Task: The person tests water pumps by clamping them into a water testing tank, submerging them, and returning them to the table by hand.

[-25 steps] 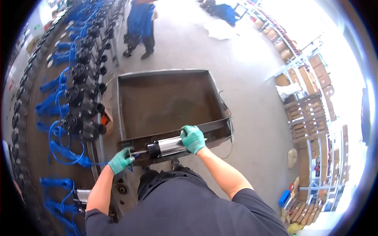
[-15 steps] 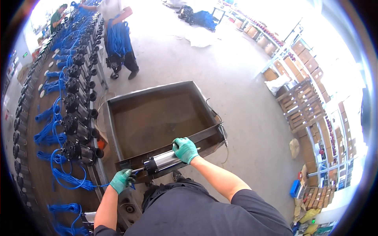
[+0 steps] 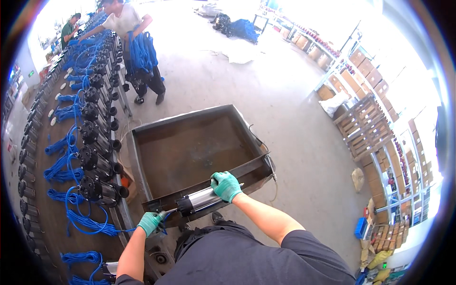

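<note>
Across the near edge of the metal water tank (image 3: 183, 117) lies a silver cylindrical pump motor (image 3: 201, 199) with a black end, tilted up to the right. My right hand (image 3: 226, 185), in a green glove, is closed over the motor's right end. A thin shaft sticks out of its black end on the left. My left hand (image 3: 151, 222), also gloved, is closed at the tip of that shaft; what its fingers pinch is partly hidden. A blue cable (image 3: 97, 225) runs from the bench to beside my left hand.
Along the left, a long bench (image 3: 104, 242) carries rows of pumps (image 3: 102, 190) with coiled blue cables. Beyond the tank, a person (image 3: 124, 23) carries blue cable; another person (image 3: 70, 31) stands farther back. Shelves with cartons (image 3: 380, 90) and a wooden pallet (image 3: 363, 126) line the right.
The view has shifted slightly, so the bench and tank sit a little lower. Both my hands keep their places on the motor. The person carrying cable now leans and reaches over the bench.
</note>
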Motion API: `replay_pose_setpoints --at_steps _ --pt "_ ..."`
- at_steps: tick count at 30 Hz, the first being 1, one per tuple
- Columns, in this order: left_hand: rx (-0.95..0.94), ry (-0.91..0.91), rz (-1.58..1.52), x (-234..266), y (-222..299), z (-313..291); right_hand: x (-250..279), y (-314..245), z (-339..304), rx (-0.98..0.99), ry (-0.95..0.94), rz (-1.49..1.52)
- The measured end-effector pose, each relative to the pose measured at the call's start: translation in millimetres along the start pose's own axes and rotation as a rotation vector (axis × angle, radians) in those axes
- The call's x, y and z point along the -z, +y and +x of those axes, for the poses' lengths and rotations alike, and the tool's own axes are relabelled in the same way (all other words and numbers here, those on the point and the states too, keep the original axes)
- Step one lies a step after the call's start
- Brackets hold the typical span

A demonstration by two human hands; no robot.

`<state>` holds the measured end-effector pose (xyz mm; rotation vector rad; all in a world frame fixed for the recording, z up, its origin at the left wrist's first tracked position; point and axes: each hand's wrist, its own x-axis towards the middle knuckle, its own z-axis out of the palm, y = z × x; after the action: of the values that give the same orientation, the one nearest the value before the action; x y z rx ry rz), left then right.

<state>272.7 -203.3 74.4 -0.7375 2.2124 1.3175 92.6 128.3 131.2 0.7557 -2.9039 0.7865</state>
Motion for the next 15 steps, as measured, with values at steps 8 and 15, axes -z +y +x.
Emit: replay_pose_setpoints --at_steps 8,15 --pt "0.244 -0.303 -0.960 -8.2 -11.8 -2.8 -6.8 3.7 0.5 0.007 0.008 -0.007" --pt "-0.298 -0.105 -0.463 -2.4 -15.0 0.4 -7.0 4.5 0.2 0.026 0.034 -0.018"
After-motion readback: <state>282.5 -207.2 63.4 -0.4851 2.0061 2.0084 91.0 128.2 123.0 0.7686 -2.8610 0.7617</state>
